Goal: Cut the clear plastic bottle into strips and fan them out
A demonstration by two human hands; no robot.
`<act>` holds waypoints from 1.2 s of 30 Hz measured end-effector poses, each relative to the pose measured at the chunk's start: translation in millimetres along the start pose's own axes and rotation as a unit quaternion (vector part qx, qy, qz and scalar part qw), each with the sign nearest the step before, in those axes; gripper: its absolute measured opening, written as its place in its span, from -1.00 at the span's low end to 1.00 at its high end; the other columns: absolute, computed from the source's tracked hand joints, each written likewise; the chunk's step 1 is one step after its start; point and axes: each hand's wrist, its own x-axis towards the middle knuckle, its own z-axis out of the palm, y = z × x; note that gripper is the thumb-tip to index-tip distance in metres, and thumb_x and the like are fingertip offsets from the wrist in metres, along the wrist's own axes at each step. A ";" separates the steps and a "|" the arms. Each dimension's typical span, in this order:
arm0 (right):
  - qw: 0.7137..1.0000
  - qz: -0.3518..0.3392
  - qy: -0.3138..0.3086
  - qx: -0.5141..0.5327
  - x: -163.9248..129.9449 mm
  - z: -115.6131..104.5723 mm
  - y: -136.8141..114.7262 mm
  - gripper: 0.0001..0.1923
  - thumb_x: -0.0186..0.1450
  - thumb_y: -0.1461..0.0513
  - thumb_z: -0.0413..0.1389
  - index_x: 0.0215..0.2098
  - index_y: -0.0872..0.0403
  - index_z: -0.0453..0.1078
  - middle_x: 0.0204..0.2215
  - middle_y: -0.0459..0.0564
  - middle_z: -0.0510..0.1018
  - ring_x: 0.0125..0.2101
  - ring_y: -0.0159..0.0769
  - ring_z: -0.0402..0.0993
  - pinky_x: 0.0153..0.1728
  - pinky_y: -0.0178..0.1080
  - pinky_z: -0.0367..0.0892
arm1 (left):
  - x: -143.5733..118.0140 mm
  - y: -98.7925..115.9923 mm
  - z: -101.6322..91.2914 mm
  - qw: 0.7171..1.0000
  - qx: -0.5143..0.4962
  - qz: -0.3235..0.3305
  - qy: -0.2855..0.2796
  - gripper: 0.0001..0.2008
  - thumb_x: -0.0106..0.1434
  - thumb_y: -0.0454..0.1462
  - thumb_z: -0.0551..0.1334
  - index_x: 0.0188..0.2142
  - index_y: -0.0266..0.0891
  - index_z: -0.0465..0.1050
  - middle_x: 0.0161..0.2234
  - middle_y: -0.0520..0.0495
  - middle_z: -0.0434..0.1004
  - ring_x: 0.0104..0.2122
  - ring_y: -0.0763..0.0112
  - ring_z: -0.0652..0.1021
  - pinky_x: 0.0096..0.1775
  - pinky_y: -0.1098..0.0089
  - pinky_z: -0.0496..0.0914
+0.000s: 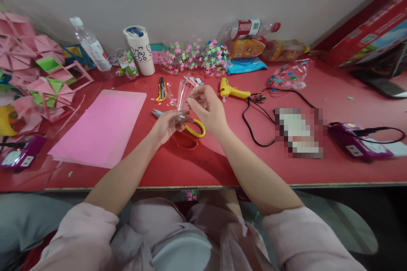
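Observation:
My left hand [168, 126] is closed around the lower end of a clear plastic piece cut into long thin strips [182, 93], which fan upward and away from me. Against the right side of these strips, my right hand [208, 107] has its thumb and fingers curled together in a pinch; what lies between the fingertips is too small to make out. Partly under my left hand lies a pair of scissors [202, 123] with one yellow and one orange handle loop, blades pointing left. A yellow and black utility knife [161, 88] rests just beyond, among small paper scraps.
Pink paper sheets [101, 129] lie left, beside folded pink paper shapes [47, 88]. A yellow glue gun [233, 90] with a black cord sits right of centre. Along the wall stand a water bottle [92, 48], a white tumbler [140, 52] and star-covered clear plastic [193, 57]. A purple power strip [359, 141] is at right.

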 end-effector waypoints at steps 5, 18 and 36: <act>0.994 -0.046 -0.025 -0.098 0.0 0.6 -1.6 -0.87 0.23 0.38 0.01 -0.39 0.03 0.31 -0.39 -0.09 0.48 -0.32 -0.34 0.42 -0.26 -0.24 0.35 | 0.4 -0.3 1.3 0.999 -0.032 0.017 0.022 -0.90 0.12 -0.30 0.19 -0.43 -0.30 0.47 -0.53 -0.03 0.53 -0.61 0.54 0.42 -0.56 0.51 0.26; 0.996 0.000 -0.005 -0.085 -8.3 15.8 1.9 -0.87 0.19 0.38 0.01 -0.38 0.03 0.28 -0.40 -0.08 0.46 -0.36 -0.32 0.40 -0.27 -0.20 0.35 | 0.1 -2.1 3.9 0.999 -0.025 0.040 0.023 -0.88 0.16 -0.29 0.21 -0.44 -0.32 0.46 -0.57 0.00 0.47 -0.60 0.53 0.47 -0.52 0.50 0.29; 0.985 -0.085 0.028 -0.146 -15.6 21.2 2.2 -0.85 0.26 0.36 0.01 -0.24 0.01 0.32 -0.31 -0.03 0.52 -0.27 -0.29 0.45 -0.26 -0.19 0.40 | 0.1 -1.8 2.8 0.997 -0.044 0.064 0.029 -0.90 0.17 -0.27 0.25 -0.38 -0.29 0.48 -0.47 -0.02 0.55 -0.47 0.50 0.52 -0.36 0.48 0.40</act>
